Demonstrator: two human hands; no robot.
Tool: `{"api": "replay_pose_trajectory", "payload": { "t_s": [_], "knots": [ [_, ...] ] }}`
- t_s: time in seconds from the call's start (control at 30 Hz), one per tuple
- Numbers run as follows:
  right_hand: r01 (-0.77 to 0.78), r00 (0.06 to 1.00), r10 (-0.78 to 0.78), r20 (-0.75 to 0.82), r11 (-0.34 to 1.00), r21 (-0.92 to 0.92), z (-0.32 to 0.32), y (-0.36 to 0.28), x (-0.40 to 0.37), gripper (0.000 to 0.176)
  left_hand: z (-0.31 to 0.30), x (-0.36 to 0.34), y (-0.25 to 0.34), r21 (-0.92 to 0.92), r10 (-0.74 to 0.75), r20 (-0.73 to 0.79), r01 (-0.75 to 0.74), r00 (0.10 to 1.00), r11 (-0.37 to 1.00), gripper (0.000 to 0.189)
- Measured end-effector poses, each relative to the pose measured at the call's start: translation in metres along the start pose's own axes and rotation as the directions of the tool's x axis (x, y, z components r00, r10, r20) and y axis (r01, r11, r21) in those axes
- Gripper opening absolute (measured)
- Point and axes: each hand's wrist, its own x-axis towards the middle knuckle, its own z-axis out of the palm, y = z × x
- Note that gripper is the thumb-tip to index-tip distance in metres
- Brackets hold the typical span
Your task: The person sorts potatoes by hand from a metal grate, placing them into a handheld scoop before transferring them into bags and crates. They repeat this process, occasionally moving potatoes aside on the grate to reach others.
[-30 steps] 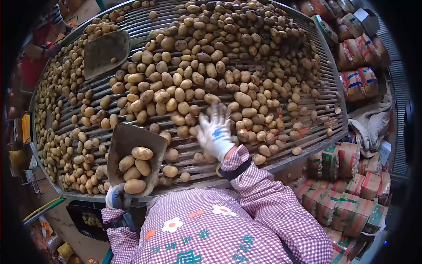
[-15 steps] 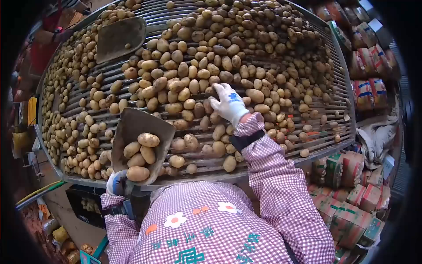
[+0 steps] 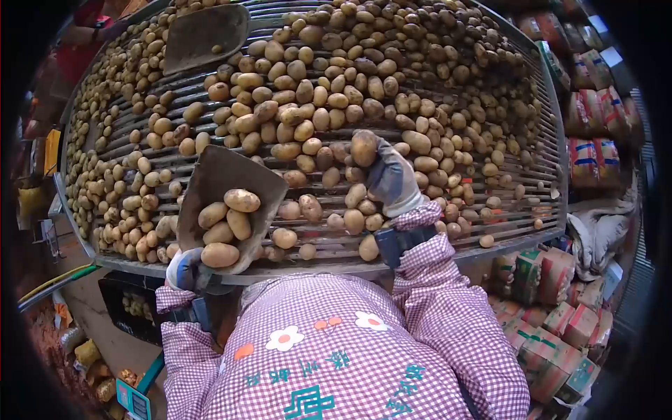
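Note:
In my gloved right hand [image 3: 393, 178], palm turned up, is a brownish potato [image 3: 363, 148], held at the fingertips above the slatted table [image 3: 336, 269]. My left hand [image 3: 184, 270], also gloved, grips a scoop [image 3: 234, 168] at its near end by the table's front edge. Several potatoes [image 3: 220, 255] rest in that scoop. Loose potatoes [image 3: 329, 98] lie all around both hands, thickest toward the far right. The left fingers are partly hidden behind the scoop's end.
A second scoop [image 3: 206, 38] lies among potatoes at the far left, one small potato on it. Stacked cartons [image 3: 553, 350] stand right of the table, beside a grey cloth [image 3: 595, 227]. Another person's arm [image 3: 87, 33] shows at upper left. A dark crate [image 3: 129, 308] sits below the front edge.
My right hand has turned from palm down over the potatoes to palm up, and a potato is now lifted in it. The left hand still grips the loaded scoop.

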Motion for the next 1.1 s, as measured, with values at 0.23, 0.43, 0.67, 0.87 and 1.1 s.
{"api": "replay_pose_trajectory", "payload": {
  "t_s": [0.23,0.43,0.67,0.87,1.1],
  "knots": [
    [0.067,0.994,-0.081,-0.072,0.982,-0.179,0.009,0.016,-0.007,0.039,0.008,-0.003,-0.005,-0.056,-0.101,-0.082,0.097,0.991,0.994,0.026],
    [0.104,0.985,-0.115,-0.131,0.991,-0.089,0.017,0.016,-0.002,0.039,0.010,-0.006,-0.006,0.273,0.196,-0.185,-0.141,0.963,0.952,0.026],
    [0.013,0.742,-0.609,0.279,-0.403,-0.915,-0.017,-0.025,-0.008,0.040,0.025,-0.019,-0.056,-0.036,-0.081,-0.197,0.075,0.977,0.997,0.034],
    [-0.425,0.864,-0.466,-0.189,-0.476,-0.770,-0.062,-0.077,-0.004,0.046,0.013,-0.006,-0.010,0.075,0.033,-0.215,-0.017,0.976,0.997,0.024],
    [-0.247,0.952,-0.267,-0.147,-0.395,-0.885,-0.030,-0.057,0.014,0.057,0.004,-0.001,0.006,0.115,0.123,-0.128,-0.108,0.984,0.987,0.025]
  ]
}}
